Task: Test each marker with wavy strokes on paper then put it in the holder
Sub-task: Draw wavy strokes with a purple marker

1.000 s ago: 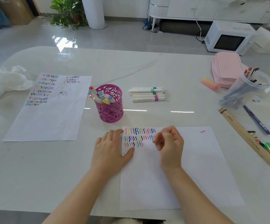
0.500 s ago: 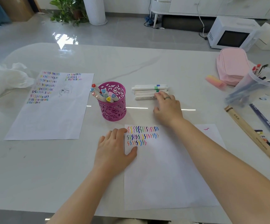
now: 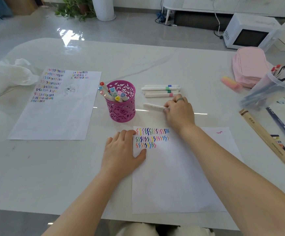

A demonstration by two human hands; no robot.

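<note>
- Bench (image 3: 155,62): a pale, marbled surface on which all items are carried.
- Paper (image 3: 172,176): a white sheet laid at the near edge. Three rows of coloured wavy strokes are seen in its top left corner.
- Second sheet (image 3: 56,116): laid to the left, well apart from the paper and marked near its top with rows of strokes.
- Left hand (image 3: 121,154): laid flat over the paper's left edge, with its fingers straight and relaxed. The thumb is set on the sheet just below the strokes, and nothing is grasped.
- Right hand (image 3: 179,113): reached beyond the paper, with its fingers (image 3: 170,104) curled round the right end of a marker.
- Holder (image 3: 123,109): a magenta perforated cup stood upright beyond the paper's top left corner. Several capped markers (image 3: 111,94) are leaned in it toward the left.
- Loose markers (image 3: 160,91): white barrels with coloured bands, laid side by side to the right of the holder.
- Marker (image 3: 153,106): a white barrel held roughly level between the loose markers and the paper. Whether the bench is touched cannot be told.
</note>
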